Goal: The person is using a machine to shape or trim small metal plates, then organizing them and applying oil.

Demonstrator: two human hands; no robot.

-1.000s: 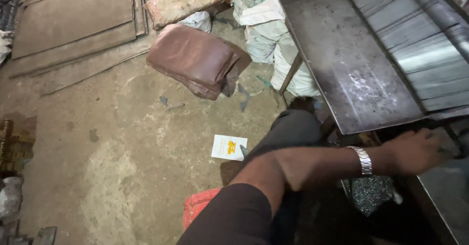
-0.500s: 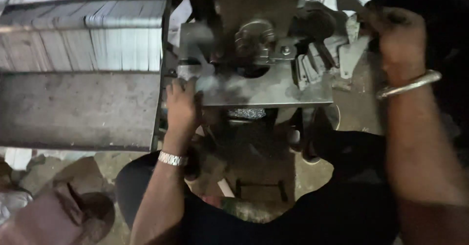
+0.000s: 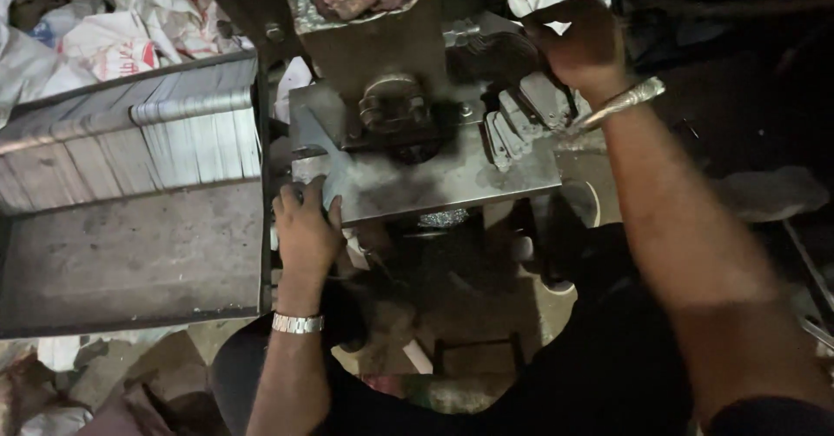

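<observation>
My left hand now presses a thin grey metal sheet, fingers flat, at the steel press plate's left edge; right hand has closed around the dark lever.

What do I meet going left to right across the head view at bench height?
Grey metal tray → left hand at the edge of the metal plate → round press die → stacked metal pieces → right hand.

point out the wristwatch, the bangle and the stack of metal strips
wristwatch (image 3: 297, 323), head view, on its metal band at the left wrist
bangle (image 3: 621, 103), head view, middle of the band on the right wrist
stack of metal strips (image 3: 130, 141), head view, top face
</observation>
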